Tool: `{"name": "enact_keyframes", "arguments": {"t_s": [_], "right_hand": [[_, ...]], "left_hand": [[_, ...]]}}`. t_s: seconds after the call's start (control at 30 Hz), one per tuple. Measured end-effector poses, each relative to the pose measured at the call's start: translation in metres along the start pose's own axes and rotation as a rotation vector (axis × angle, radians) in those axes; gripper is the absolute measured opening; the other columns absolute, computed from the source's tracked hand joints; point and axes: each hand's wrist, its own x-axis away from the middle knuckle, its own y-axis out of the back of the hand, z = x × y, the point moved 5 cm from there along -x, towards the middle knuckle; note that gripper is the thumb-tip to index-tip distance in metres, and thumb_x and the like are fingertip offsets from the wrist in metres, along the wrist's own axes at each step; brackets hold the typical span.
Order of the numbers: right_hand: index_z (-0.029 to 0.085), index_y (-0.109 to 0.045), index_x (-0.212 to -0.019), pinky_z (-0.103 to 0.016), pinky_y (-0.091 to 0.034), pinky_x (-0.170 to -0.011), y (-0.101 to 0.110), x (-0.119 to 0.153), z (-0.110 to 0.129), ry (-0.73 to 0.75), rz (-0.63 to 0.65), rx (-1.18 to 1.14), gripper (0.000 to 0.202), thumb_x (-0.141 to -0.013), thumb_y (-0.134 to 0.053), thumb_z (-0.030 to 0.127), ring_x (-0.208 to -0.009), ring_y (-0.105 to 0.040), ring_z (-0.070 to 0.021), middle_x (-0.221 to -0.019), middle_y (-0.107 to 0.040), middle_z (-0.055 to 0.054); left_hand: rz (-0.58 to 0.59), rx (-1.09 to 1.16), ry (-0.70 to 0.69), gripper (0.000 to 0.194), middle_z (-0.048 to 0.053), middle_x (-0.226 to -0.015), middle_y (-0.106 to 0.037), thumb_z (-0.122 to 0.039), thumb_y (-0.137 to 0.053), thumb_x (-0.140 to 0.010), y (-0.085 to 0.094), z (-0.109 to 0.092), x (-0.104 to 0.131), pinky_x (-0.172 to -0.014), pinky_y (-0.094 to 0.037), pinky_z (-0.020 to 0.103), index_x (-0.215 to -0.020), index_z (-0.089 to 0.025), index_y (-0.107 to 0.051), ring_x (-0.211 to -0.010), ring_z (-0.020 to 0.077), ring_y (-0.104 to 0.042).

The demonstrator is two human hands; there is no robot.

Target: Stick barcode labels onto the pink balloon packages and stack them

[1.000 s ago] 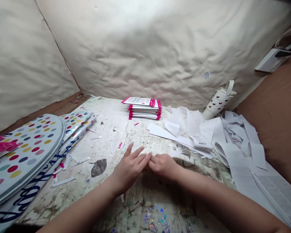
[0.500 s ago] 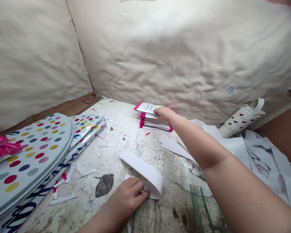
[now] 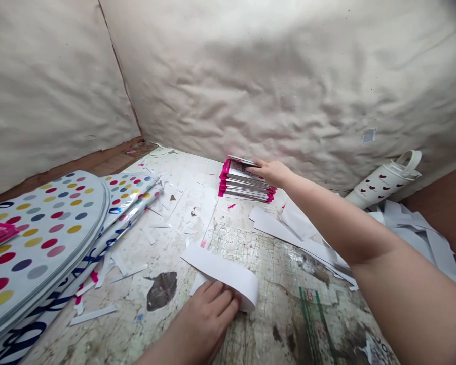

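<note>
My left hand (image 3: 213, 312) is closed on a white paper strip (image 3: 228, 271), which curls back over itself in a loose loop on the worn table. Farther back, my right hand (image 3: 269, 172) pinches the right side of a thin printed card (image 3: 240, 159), seen almost edge-on above a stack of pink-edged cards (image 3: 245, 185). The stack stands near the back wall, its edges slightly uneven. My fingers partly hide the held card and the right end of the stack.
Large polka-dotted sheets (image 3: 53, 223) lie at the left, with pink packets (image 3: 0, 230) on them. Paper scraps (image 3: 93, 315) litter the table. White strips (image 3: 277, 228) lie under my right forearm. A heart-patterned tumbler (image 3: 382, 182) leans at the right beside heaped paper strips (image 3: 421, 235).
The top card has tipped from showing its printed face to nearly edge-on in my right hand. My left fingers have shifted slightly on the paper strip. The view has moved slightly.
</note>
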Motion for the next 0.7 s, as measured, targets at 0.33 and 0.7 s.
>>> {"name": "enact_keyframes", "arguments": {"t_s": [0.33,0.7], "right_hand": [[0.027,-0.051,-0.129,-0.028,-0.042,-0.077,-0.01,-0.006,-0.01,-0.012,-0.051,-0.108,0.044,-0.086,-0.053,0.027,-0.095,-0.061,-0.0215,-0.136,-0.048,-0.004],[0.025,-0.045,-0.127,-0.028,-0.033,-0.059,-0.019,-0.004,0.005,-0.104,-0.196,-0.056,0.044,-0.086,-0.036,0.01,-0.076,-0.057,-0.0195,-0.136,-0.043,-0.012]], "left_hand": [[-0.006,0.012,0.002,0.027,0.005,-0.096,-0.065,-0.014,-0.047,-0.08,0.0,0.002,-0.001,-0.08,-0.046,0.038,-0.104,-0.02,-0.059,-0.09,0.0234,-0.054],[0.111,-0.049,0.093,0.024,0.008,-0.098,-0.065,-0.032,-0.045,-0.087,0.005,-0.006,-0.008,-0.086,-0.044,0.043,-0.098,-0.019,-0.063,-0.093,0.0256,-0.055]]}}
